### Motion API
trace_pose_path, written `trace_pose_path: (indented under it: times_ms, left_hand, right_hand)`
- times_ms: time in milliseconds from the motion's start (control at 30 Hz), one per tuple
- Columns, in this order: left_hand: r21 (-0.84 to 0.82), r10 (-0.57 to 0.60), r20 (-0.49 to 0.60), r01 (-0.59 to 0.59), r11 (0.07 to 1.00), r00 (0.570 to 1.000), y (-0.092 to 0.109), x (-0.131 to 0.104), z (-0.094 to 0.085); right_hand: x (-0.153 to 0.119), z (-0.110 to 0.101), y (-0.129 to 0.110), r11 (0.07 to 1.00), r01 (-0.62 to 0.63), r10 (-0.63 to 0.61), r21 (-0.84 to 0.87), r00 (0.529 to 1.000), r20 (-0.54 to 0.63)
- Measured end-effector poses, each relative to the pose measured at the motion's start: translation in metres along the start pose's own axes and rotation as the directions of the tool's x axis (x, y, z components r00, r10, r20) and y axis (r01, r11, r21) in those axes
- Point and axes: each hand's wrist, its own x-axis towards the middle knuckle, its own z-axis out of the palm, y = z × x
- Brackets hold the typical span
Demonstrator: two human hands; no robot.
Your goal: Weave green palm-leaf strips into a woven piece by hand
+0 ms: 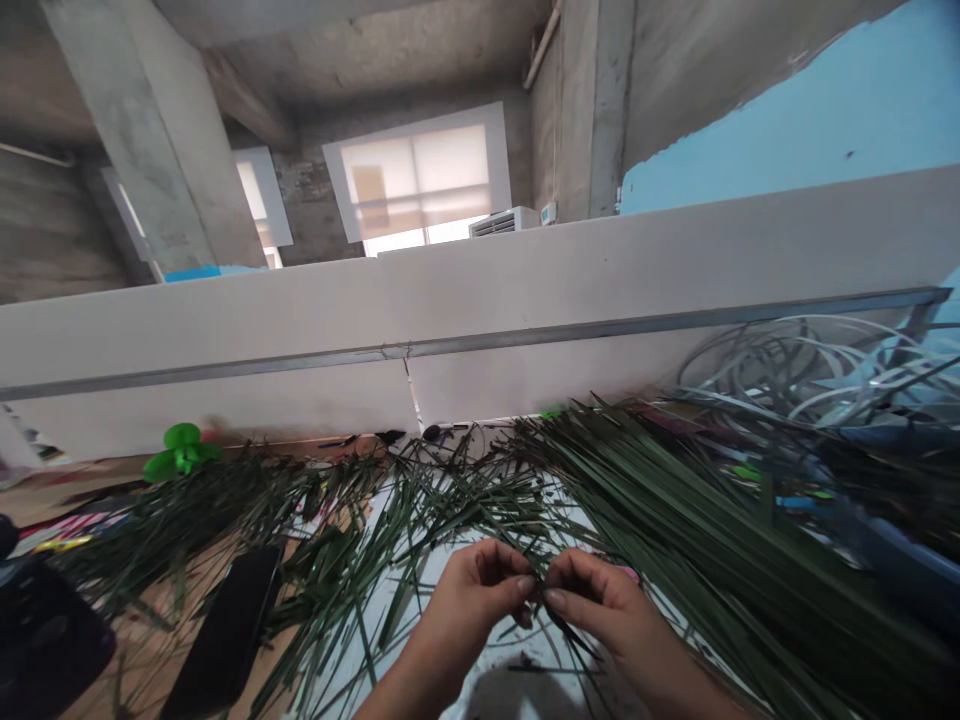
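Note:
My left hand (484, 600) and my right hand (596, 605) meet fingertip to fingertip low in the middle of the view, thumbs pressed to forefingers. Both are closed in a pinch on a thin dark green leaf strip (574, 638), whose loose end trails down below my right fingers. The part inside the fingers is mostly hidden. Under my hands lies a white surface (491, 655) strewn with cut leaf strips (390, 590). Close by on the right is a large bundle of long green leaves (675, 530).
A black phone (225, 635) lies at the left on the brown tabletop. Behind it stands a green propeller-shaped object (182, 453). Loops of pale strapping (810, 370) lie at the far right. A white partition (517, 375) closes off the back.

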Motion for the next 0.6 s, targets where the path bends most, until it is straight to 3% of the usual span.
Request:
trace_pose_path:
  times_ms: [233, 367, 467, 600]
  left_hand:
    - [0.029, 0.003, 0.011, -0.003, 1.000, 1.000, 0.004, -0.005, 0.003]
    - [-0.023, -0.016, -0.037, 0.015, 1.000, 0.999, -0.001, -0.004, 0.003]
    - [-0.046, -0.019, -0.039, 0.017, 0.999, 0.999, -0.003, -0.003, 0.000]
    - [0.121, 0.046, -0.022, -0.043, 0.992, 0.999, -0.001, 0.000, -0.004]
  right_hand:
    - [-0.003, 0.003, -0.002, 1.000, -0.009, 0.009, -0.008, 1.000, 0.018]
    - [-0.005, 0.003, -0.002, 0.999, -0.004, 0.004, -0.042, 1.000, -0.002]
    - [-0.007, 0.002, -0.006, 0.975, 0.057, -0.062, -0.213, 0.998, -0.018]
    - [-0.010, 0.000, -0.012, 0.851, 0.182, -0.220, -0.492, 0.975, -0.021]
